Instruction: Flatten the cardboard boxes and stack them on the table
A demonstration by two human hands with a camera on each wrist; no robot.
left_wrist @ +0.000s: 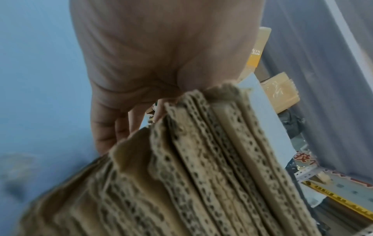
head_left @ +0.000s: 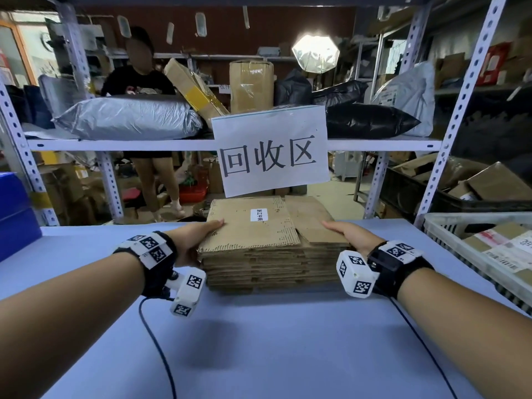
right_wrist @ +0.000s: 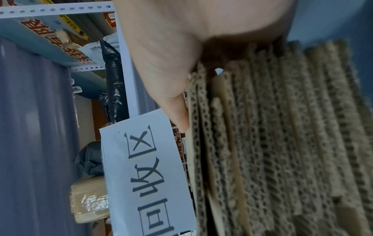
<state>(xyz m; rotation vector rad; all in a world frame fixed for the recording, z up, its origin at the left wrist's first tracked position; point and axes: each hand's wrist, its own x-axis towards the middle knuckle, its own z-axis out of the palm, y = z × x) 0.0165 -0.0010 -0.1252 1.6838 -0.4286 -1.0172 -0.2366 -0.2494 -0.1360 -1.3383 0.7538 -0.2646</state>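
Two hands flank the stack (head_left: pixel 267 249) of flattened boxes, which rests on the blue tabletop (head_left: pixel 259 341) below the sign (head_left: pixel 270 151). The left hand (head_left: pixel 191 240) clasps the stack's left edge, thumb over the top sheet (head_left: pixel 253 223) and fingers (left_wrist: pixel 105 127) reaching down the side; the right hand (head_left: pixel 349 236) grips the right edge, thumb lying along the top. Each grip is closed on cardboard, though I cannot tell how many layers each takes in. The step looks like squaring the pile. To do it well, press inward evenly from both sides, keep the thumbs down so the top sheet stays flat, and nudge the offset upper layers flush with those beneath.
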